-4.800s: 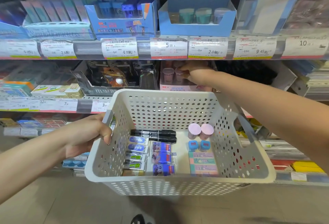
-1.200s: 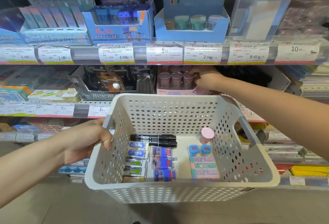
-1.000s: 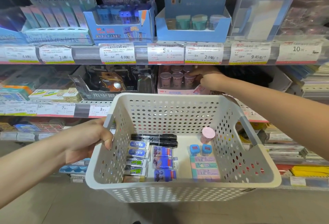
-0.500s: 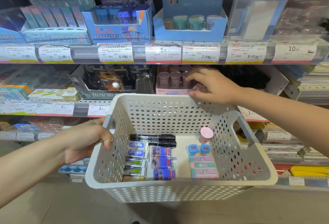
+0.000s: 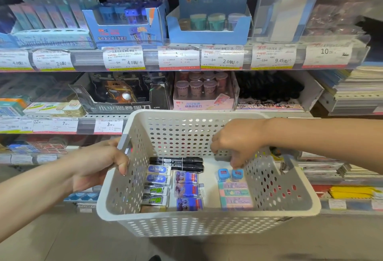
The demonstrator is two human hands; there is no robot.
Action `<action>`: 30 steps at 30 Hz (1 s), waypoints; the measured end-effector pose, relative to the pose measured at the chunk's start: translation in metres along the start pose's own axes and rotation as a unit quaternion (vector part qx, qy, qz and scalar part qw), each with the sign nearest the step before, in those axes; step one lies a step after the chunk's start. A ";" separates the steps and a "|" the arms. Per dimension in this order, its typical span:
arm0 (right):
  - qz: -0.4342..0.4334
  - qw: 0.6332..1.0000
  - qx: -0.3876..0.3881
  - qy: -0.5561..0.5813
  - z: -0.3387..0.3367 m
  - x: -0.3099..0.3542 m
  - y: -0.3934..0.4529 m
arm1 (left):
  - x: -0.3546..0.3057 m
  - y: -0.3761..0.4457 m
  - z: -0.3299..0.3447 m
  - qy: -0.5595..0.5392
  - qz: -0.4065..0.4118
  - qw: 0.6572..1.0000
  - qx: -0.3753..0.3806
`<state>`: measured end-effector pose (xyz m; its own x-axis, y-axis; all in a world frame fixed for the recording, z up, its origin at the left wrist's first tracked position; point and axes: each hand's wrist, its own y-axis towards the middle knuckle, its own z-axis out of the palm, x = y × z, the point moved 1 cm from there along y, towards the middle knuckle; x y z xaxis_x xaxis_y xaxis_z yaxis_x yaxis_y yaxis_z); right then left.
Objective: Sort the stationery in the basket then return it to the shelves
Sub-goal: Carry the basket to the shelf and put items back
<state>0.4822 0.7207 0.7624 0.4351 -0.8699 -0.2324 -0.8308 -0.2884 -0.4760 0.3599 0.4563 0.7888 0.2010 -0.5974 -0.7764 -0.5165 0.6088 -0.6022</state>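
A white perforated plastic basket (image 5: 207, 222) is sitting at the centre of the frame in front of the shelves (image 5: 186, 59), with the left hand (image 5: 97, 167) gripping its left handle, fingers curled over the rim. The right hand (image 5: 236, 142) is hanging inside the basket at centre right, fingers curled downward just above two small blue cube sharpeners (image 5: 229, 174); whether it is grasping anything I cannot tell. Lying flat on the basket floor are two black cylindrical markers (image 5: 176, 162), several wrapped rectangular erasers (image 5: 157, 186) and three pastel erasers (image 5: 236, 195).

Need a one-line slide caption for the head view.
Left hand grips the white basket at the shelves; right hand reaches inside.
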 end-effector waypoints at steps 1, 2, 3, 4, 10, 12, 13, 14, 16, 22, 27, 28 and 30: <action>0.000 1.000 0.014 -0.008 0.001 0.002 0.003 | -0.001 -0.001 0.001 -0.001 0.000 1.000 0.005; 0.000 0.999 0.027 -0.016 0.003 0.003 0.006 | -0.002 -0.003 0.002 -0.001 0.001 1.000 0.012; -0.001 0.999 0.041 -0.027 0.005 0.004 0.009 | -0.003 -0.004 0.003 -0.002 0.002 1.000 0.018; -0.004 0.998 0.054 -0.042 0.008 0.005 0.012 | -0.003 -0.005 0.004 -0.002 0.004 1.000 0.022; -0.031 0.980 0.133 -0.146 0.024 0.004 0.022 | -0.006 -0.010 0.007 -0.004 0.008 1.000 0.029; -0.047 0.975 0.143 -0.165 0.026 0.003 0.021 | -0.005 -0.010 0.005 -0.004 0.005 1.000 0.027; -0.051 0.974 0.142 -0.170 0.027 0.003 0.021 | -0.005 -0.010 0.005 -0.005 0.004 1.000 0.026; -0.055 0.974 0.139 -0.172 0.028 0.002 0.020 | -0.005 -0.010 0.004 -0.005 0.004 1.000 0.025; -0.057 0.973 0.135 -0.176 0.028 0.001 0.021 | -0.006 -0.009 0.002 -0.004 0.005 1.000 0.026; -0.034 0.976 0.129 -0.175 0.023 -0.003 0.024 | -0.007 -0.009 -0.002 -0.011 0.010 0.999 0.031; 0.013 0.981 0.124 -0.148 0.014 -0.005 0.022 | -0.007 -0.008 -0.007 -0.011 0.011 1.000 0.026; 0.027 0.982 0.115 -0.146 0.013 -0.005 0.020 | -0.006 -0.008 -0.008 -0.014 0.008 1.000 0.024; 0.064 0.984 0.092 -0.140 0.009 -0.006 0.015 | -0.005 -0.008 -0.010 -0.017 0.005 1.000 0.022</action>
<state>0.4699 0.7254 0.7491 0.4309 -0.7423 -0.5132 -0.8194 -0.0836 -0.5671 0.3545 0.4490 0.7989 0.2246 -0.5743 -0.7872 -0.4811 0.6372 -0.6021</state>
